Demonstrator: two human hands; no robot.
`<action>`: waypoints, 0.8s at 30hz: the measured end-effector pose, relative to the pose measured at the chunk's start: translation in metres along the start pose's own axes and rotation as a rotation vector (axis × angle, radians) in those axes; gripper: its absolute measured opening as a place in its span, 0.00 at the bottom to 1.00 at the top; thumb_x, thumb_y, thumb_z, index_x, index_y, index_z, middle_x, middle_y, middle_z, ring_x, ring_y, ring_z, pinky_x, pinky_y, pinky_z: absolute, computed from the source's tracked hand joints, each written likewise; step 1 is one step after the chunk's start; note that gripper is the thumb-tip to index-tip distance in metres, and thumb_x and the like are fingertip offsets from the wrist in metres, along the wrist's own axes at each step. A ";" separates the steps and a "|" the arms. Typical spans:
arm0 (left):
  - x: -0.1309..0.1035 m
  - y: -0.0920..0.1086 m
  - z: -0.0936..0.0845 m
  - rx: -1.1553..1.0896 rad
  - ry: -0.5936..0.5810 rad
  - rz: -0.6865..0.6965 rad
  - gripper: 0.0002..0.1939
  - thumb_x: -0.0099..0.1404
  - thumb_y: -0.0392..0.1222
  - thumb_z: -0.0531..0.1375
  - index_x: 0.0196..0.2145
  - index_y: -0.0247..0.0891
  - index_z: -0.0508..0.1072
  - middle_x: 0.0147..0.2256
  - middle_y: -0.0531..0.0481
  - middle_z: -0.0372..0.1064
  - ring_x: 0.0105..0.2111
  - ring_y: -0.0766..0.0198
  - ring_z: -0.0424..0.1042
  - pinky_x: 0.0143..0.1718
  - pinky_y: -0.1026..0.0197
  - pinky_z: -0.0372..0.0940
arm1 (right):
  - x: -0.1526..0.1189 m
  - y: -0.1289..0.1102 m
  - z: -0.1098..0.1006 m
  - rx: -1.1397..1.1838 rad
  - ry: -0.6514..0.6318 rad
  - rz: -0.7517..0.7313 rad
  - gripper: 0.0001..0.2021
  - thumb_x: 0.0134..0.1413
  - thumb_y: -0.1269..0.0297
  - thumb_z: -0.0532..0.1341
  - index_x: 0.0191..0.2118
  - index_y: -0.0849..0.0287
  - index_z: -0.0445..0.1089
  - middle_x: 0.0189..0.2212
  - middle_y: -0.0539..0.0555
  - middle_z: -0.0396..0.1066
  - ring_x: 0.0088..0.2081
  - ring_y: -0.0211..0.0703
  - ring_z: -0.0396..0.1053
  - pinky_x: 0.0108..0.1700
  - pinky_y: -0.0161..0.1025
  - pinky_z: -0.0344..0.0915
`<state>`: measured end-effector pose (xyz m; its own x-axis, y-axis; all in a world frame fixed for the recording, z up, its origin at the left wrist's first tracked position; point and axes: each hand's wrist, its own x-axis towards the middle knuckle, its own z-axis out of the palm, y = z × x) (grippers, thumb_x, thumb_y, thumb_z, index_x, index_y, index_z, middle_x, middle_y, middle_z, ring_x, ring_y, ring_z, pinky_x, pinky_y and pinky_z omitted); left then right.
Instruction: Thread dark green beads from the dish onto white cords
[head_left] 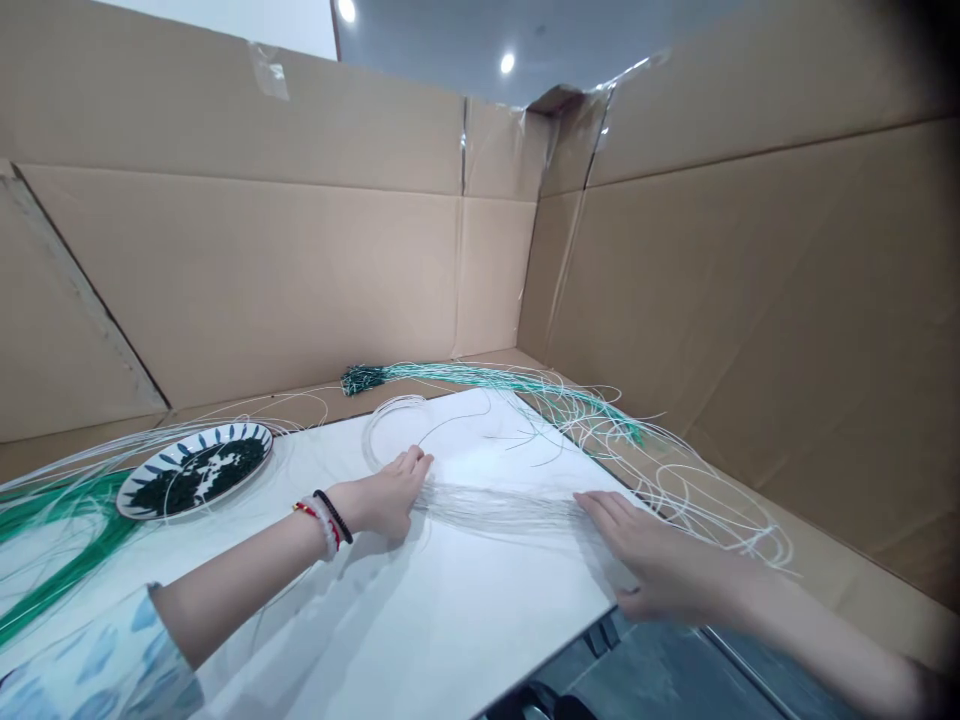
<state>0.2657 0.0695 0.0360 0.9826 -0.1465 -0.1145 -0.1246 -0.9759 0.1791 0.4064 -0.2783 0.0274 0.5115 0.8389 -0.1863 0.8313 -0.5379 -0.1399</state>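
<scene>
- Patterned sleeve (101,660), pale with blue blotches, nearest the camera at lower left; bracelets (330,525) at the wrist beyond it.
- Left hand (391,497): fingers bent, close together, over the left end of the clear strands (502,510). Undersides hidden; cannot tell whether they pinch.
- Right hand (637,550): fingers nearly straight, side by side, thumb held apart; tips at the strands' right end.
- Strands lie loosely fanned on the white board (465,610), between the hands, near its right edge.
- Handling, by judgement: very light, springy, slick; single strands likely to stray or kink. Best hold: a gathered bunch near either end, pressed flat.
- Round about: loose coil (366,440) just beyond the left hand; green-and-white bundle (480,374) by the cardboard wall (315,270); plate (161,463) of dark green bits (232,460) at left.
- Writing: no brand, label or lettering legible.
</scene>
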 end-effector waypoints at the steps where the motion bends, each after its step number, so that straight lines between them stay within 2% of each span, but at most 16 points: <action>1: 0.000 0.000 -0.001 0.004 0.002 -0.011 0.27 0.68 0.40 0.67 0.62 0.39 0.68 0.63 0.39 0.64 0.58 0.43 0.69 0.55 0.37 0.69 | -0.003 0.002 0.011 -0.021 0.012 0.004 0.52 0.33 0.72 0.63 0.71 0.76 0.56 0.70 0.76 0.56 0.71 0.71 0.55 0.67 0.58 0.62; 4: 0.000 0.003 -0.006 0.026 -0.005 -0.053 0.26 0.69 0.40 0.66 0.62 0.39 0.67 0.63 0.39 0.65 0.56 0.45 0.71 0.52 0.40 0.72 | -0.008 0.015 0.038 -0.102 0.108 0.026 0.56 0.28 0.75 0.61 0.72 0.75 0.53 0.71 0.75 0.54 0.71 0.73 0.54 0.67 0.62 0.62; 7: 0.001 0.006 -0.010 0.052 -0.034 -0.097 0.23 0.69 0.40 0.66 0.59 0.38 0.70 0.59 0.40 0.68 0.51 0.49 0.75 0.49 0.44 0.74 | -0.013 0.037 0.055 -0.190 0.251 0.068 0.51 0.30 0.77 0.61 0.70 0.75 0.58 0.68 0.78 0.58 0.68 0.79 0.57 0.66 0.70 0.58; 9: 0.001 0.006 -0.012 0.070 -0.063 -0.122 0.20 0.69 0.40 0.67 0.57 0.37 0.72 0.56 0.41 0.71 0.49 0.51 0.76 0.47 0.45 0.75 | -0.016 0.056 0.067 -0.254 0.341 0.061 0.47 0.33 0.77 0.61 0.68 0.73 0.61 0.65 0.79 0.62 0.63 0.81 0.62 0.64 0.72 0.58; 10: 0.001 0.005 -0.014 0.078 -0.079 -0.132 0.19 0.69 0.41 0.67 0.55 0.37 0.73 0.55 0.42 0.72 0.47 0.52 0.76 0.46 0.46 0.75 | -0.018 0.065 0.073 -0.325 0.431 0.021 0.47 0.34 0.77 0.61 0.68 0.71 0.60 0.64 0.79 0.65 0.61 0.82 0.64 0.62 0.71 0.60; 11: 0.000 0.004 -0.015 0.083 -0.096 -0.139 0.17 0.69 0.41 0.67 0.54 0.37 0.73 0.54 0.42 0.73 0.47 0.53 0.77 0.46 0.47 0.75 | -0.019 0.074 0.080 -0.390 0.508 -0.047 0.49 0.34 0.77 0.61 0.70 0.68 0.56 0.62 0.77 0.67 0.59 0.81 0.67 0.60 0.70 0.61; 14: 0.001 -0.001 -0.019 0.090 -0.144 -0.147 0.13 0.70 0.42 0.65 0.50 0.36 0.75 0.50 0.44 0.75 0.44 0.55 0.78 0.44 0.49 0.75 | -0.022 0.093 0.096 -0.494 0.705 -0.152 0.59 0.36 0.79 0.59 0.76 0.64 0.31 0.57 0.73 0.72 0.55 0.78 0.71 0.55 0.65 0.64; 16: 0.001 -0.005 -0.020 0.089 -0.168 -0.140 0.11 0.71 0.42 0.65 0.49 0.36 0.76 0.48 0.44 0.76 0.44 0.55 0.78 0.44 0.49 0.75 | -0.022 0.100 0.103 -0.519 0.738 -0.155 0.60 0.39 0.80 0.58 0.75 0.64 0.23 0.55 0.73 0.74 0.53 0.76 0.72 0.52 0.63 0.65; 17: 0.002 -0.007 -0.020 0.087 -0.176 -0.134 0.11 0.71 0.42 0.64 0.48 0.36 0.76 0.48 0.45 0.76 0.44 0.56 0.78 0.44 0.49 0.75 | -0.022 0.103 0.104 -0.523 0.730 -0.136 0.59 0.41 0.79 0.58 0.75 0.63 0.21 0.55 0.73 0.74 0.52 0.76 0.73 0.51 0.62 0.66; 21: 0.004 -0.012 -0.020 0.081 -0.187 -0.110 0.09 0.71 0.42 0.64 0.47 0.36 0.76 0.47 0.45 0.76 0.44 0.55 0.77 0.44 0.49 0.75 | -0.019 0.119 0.113 -0.484 0.678 -0.063 0.59 0.44 0.77 0.59 0.76 0.52 0.20 0.56 0.68 0.75 0.54 0.74 0.73 0.53 0.62 0.64; 24: 0.004 -0.007 -0.021 0.078 -0.183 -0.110 0.09 0.69 0.39 0.65 0.46 0.36 0.75 0.47 0.45 0.75 0.44 0.55 0.76 0.45 0.50 0.73 | -0.016 0.132 0.120 -0.464 0.706 -0.138 0.60 0.43 0.74 0.60 0.75 0.43 0.22 0.49 0.66 0.79 0.48 0.69 0.77 0.49 0.62 0.64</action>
<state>0.2731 0.0788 0.0550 0.9504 -0.0588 -0.3055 -0.0358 -0.9961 0.0803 0.4817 -0.3726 -0.1044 0.2865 0.8327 0.4738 0.8225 -0.4674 0.3240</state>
